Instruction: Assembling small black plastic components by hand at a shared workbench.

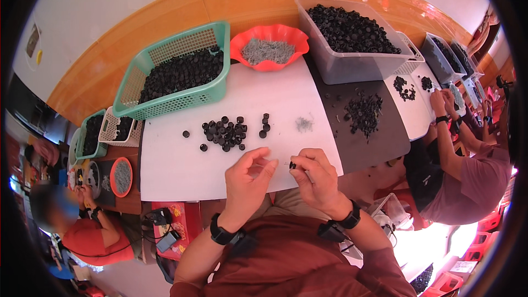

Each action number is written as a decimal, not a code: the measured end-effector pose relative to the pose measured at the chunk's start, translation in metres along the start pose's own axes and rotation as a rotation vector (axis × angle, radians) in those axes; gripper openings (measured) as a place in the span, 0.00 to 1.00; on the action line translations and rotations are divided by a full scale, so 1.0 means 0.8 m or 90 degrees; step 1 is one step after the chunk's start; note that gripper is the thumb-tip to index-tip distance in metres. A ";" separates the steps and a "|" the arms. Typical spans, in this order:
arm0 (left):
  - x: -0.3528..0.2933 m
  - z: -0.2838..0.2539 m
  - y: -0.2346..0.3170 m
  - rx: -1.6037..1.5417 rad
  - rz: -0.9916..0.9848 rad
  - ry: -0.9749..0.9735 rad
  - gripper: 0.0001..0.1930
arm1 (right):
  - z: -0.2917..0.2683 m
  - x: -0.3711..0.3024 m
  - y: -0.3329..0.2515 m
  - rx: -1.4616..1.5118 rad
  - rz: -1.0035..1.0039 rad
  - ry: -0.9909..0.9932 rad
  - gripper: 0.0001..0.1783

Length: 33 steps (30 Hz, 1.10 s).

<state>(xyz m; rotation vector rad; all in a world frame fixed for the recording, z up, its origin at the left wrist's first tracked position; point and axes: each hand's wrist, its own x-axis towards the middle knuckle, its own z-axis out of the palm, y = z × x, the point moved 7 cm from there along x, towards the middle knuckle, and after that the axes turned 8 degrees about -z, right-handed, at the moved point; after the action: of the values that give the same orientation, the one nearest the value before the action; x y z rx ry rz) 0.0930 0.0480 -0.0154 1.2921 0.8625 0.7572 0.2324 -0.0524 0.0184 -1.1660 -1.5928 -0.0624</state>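
Note:
Between the thumb and fingers of my right hand [319, 179] is a small black round part [292, 165], held just above the near edge of the white sheet [181, 179]. To its left, my left hand [248, 181] has bent fingers and a gap beside the thumb; I see nothing in it. Beyond my hands, a loose pile of black round parts [224, 133] lies on the sheet. A short row of similar parts [265, 126] sits right of the pile. Farther right is a little heap of thin grey metal pieces [303, 125].
At the back stand a green basket [181, 99] of black parts, a red scalloped bowl [300, 41] of grey metal pieces and a clear bin [357, 66]. More black parts [364, 113] lie on a dark mat [344, 146]. Other people work at left [99, 236] and right [473, 181].

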 end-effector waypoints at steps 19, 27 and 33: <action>0.038 0.019 0.040 0.652 0.308 0.097 0.13 | -0.019 -0.016 0.026 0.124 0.132 0.039 0.13; 0.029 0.020 0.043 0.635 0.311 0.038 0.11 | -0.020 -0.016 0.026 0.143 0.139 0.047 0.13; 0.028 0.019 0.043 0.626 0.319 -0.007 0.11 | -0.020 -0.016 0.026 0.128 0.134 0.049 0.13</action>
<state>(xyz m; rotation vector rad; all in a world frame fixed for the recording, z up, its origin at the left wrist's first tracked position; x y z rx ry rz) 0.1173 0.0643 0.0172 2.4459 0.9463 0.7165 0.2571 -0.0595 0.0042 -1.1516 -1.3670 0.1846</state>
